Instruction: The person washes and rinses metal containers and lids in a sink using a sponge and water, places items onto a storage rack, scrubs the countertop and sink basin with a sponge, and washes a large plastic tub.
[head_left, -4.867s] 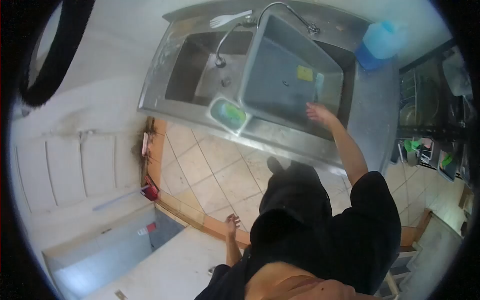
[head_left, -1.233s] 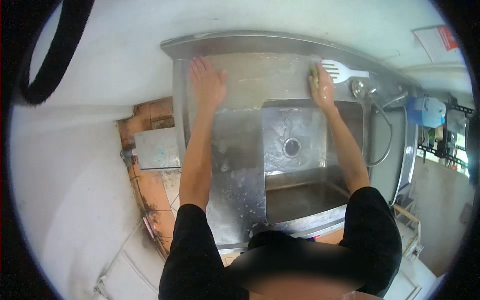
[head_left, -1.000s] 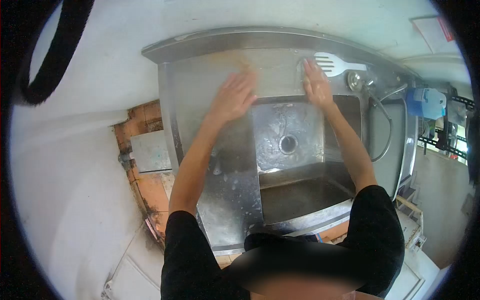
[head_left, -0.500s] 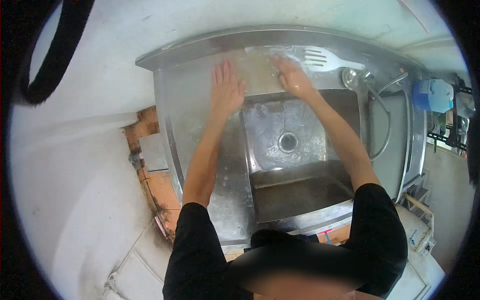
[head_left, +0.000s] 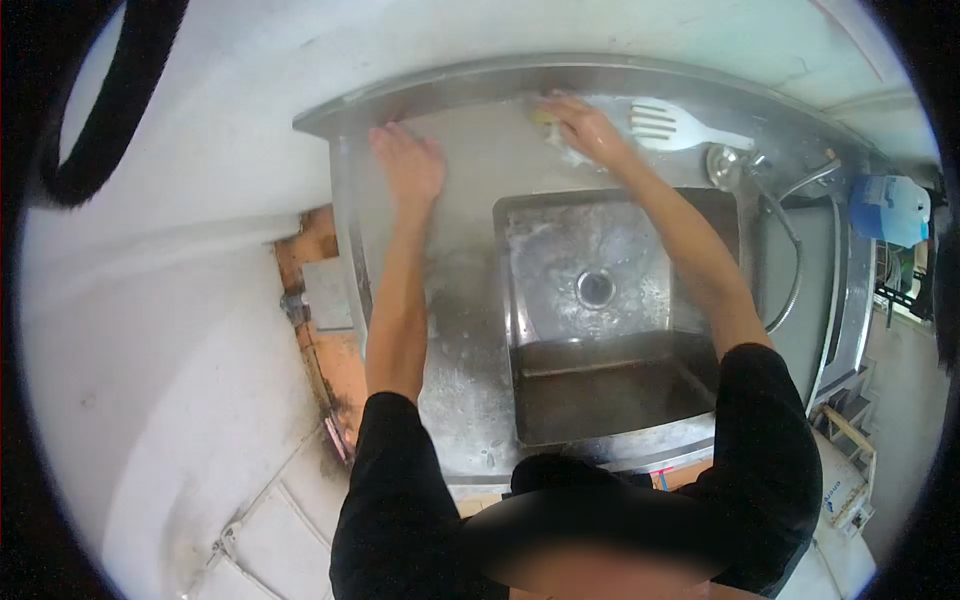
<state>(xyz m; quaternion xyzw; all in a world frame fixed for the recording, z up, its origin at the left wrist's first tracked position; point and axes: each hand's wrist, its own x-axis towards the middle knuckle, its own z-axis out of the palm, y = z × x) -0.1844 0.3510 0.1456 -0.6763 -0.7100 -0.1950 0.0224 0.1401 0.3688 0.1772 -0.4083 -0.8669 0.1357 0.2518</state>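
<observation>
My left hand (head_left: 408, 165) lies on the steel counter (head_left: 460, 150) near its left rear corner, fingers apart and nothing in them. At the rear of the counter, my right hand (head_left: 588, 130) presses on a small yellow-green sponge (head_left: 544, 117), with white suds around it. Right of that hand lies a white slotted spatula (head_left: 680, 127). Below both hands is the steel sink basin (head_left: 590, 245), with a round drain (head_left: 596, 289) in its floor.
A faucet head (head_left: 724, 165) with a curved hose stands right of the basin. Beyond it are a grey tub (head_left: 800, 270) and a blue jug (head_left: 890, 208). A raised steel backsplash (head_left: 480, 84) runs along the rear wall.
Since half a second ago, my left hand has moved left across the counter. My right hand stays near the rear edge, where the sponge now shows under its fingers. The view has shifted slightly.
</observation>
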